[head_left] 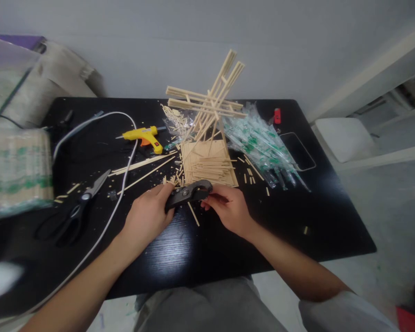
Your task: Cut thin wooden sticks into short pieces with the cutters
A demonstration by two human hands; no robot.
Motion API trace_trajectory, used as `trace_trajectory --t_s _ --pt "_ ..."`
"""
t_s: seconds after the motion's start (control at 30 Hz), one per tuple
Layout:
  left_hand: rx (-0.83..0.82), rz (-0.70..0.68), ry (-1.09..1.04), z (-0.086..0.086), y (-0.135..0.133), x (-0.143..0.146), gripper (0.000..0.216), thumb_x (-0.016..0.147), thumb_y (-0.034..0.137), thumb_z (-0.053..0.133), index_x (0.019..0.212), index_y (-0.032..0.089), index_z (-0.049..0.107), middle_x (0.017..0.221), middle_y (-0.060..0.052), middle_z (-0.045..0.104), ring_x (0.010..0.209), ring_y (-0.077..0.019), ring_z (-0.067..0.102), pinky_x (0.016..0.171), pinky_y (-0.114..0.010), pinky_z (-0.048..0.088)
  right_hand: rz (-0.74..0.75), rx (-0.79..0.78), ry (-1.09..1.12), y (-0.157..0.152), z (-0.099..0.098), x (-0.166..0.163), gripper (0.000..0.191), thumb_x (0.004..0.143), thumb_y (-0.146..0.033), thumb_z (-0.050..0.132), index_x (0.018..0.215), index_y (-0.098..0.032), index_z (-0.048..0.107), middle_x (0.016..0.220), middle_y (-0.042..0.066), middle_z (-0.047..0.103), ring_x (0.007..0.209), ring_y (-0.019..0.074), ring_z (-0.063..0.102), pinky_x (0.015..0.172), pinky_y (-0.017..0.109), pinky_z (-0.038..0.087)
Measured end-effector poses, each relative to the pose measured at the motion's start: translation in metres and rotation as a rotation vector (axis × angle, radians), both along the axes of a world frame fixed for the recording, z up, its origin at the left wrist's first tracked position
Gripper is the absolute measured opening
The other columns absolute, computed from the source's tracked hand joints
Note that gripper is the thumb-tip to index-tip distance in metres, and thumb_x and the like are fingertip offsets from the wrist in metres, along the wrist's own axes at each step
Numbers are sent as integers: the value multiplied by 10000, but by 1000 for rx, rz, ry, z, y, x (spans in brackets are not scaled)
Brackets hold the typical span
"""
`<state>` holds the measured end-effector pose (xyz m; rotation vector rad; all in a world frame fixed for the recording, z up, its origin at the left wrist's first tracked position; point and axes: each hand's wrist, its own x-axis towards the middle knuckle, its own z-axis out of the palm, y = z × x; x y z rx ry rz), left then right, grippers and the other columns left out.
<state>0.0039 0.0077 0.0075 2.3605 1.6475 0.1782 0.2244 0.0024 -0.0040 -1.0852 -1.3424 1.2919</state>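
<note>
Cutter [190,192], dark, curved, in left hand [148,214]

Left hand [148,214] grips black cutter [188,193]; right hand [228,210] fingers [212,199] touch its tip, near stick model [209,138].

Black worktop [332,221] with a faint grain, yellow glue gun [143,135] with an orange trigger, pale tan sticks [207,161], clear wrappers [263,147] printed green, some little red thing [277,115], white cable [124,180], dark grey cutter [188,193], black-handled scissors [74,212].
</note>
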Motion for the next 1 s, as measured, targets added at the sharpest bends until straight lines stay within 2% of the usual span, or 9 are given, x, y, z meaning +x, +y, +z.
trace_trajectory --t_s 0.17,0.43,0.77,1.0 --pt "-26 6 37 3 0 1 121 857 164 516 961 204 563 900 -60 674 812 -260 677 690 -332 490 -16 -21 -15 0 1 0 186 875 -345 733 767 -194 727 657 -4 673 583 128 640 582 239 553" --pt "12 -6 14 1 1 2 222 848 162 523 1060 184 584 1031 -97 690 923 -283 677 795 -365 520 -26 -16 -22 1 1 1 169 862 -318 740 748 -194 723 679 3 688 619 141 665 613 247 566" --pt "-4 -16 2 2 -1 2 225 851 176 517 1062 184 595 993 -92 685 891 -282 678 782 -376 527 -27 -115 65 2 -1 1 259 791 -428 809 752 -197 699 683 0 679 621 153 664 634 278 578" --pt "0 -15 -16 0 -1 1 261 859 184 519 1110 178 591 1035 -103 691 939 -289 682 819 -382 531 5 -133 84 2 -1 0 270 798 -438 804 760 -194 694 674 -6 670 614 143 647 632 273 569"
